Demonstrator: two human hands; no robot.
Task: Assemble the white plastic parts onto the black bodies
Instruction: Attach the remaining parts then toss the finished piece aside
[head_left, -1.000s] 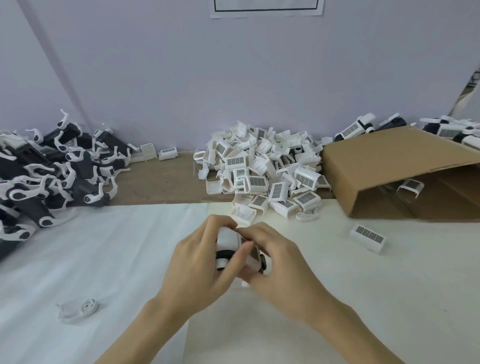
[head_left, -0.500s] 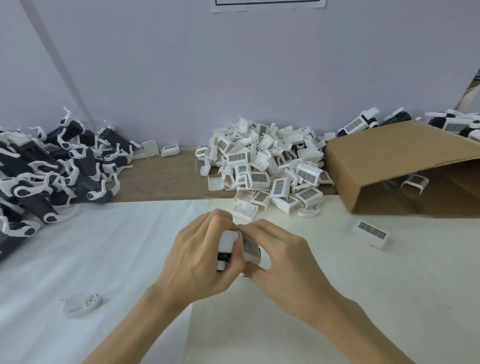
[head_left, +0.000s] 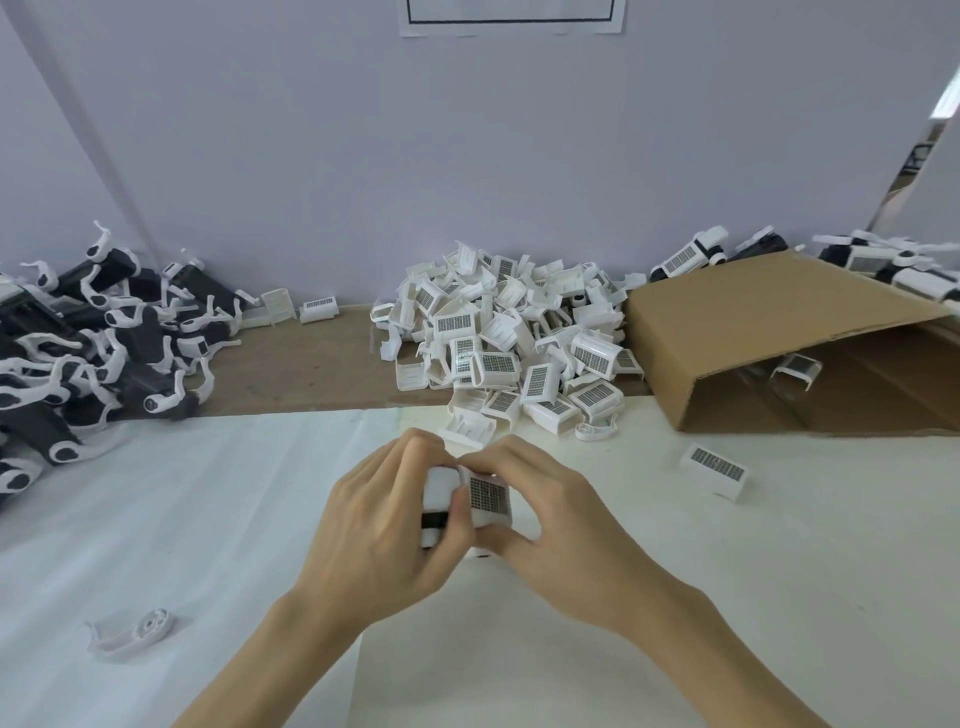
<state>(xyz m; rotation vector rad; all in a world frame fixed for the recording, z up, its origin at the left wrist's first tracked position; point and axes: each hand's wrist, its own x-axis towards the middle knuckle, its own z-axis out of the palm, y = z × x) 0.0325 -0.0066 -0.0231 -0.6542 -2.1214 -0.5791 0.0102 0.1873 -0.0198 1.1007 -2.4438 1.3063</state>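
A: Where the counter (head_left: 779, 597) meets the wall, what lies there?
B: One brown box (head_left: 769, 332), a heap of black bodies (head_left: 88, 343), a pile of white parts (head_left: 509, 353). Too many to count.
A: Any words?
B: Only dark grids, too small to read.
A: The grips?
B: Left hand (head_left: 374, 530) clamps one body (head_left: 435, 519) over the counter. Right hand (head_left: 566, 530) pinches a white part (head_left: 491, 496) against it.

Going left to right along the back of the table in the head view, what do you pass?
Heap of black bodies → lone grilled white part → big pile of white parts → cardboard box on its side.
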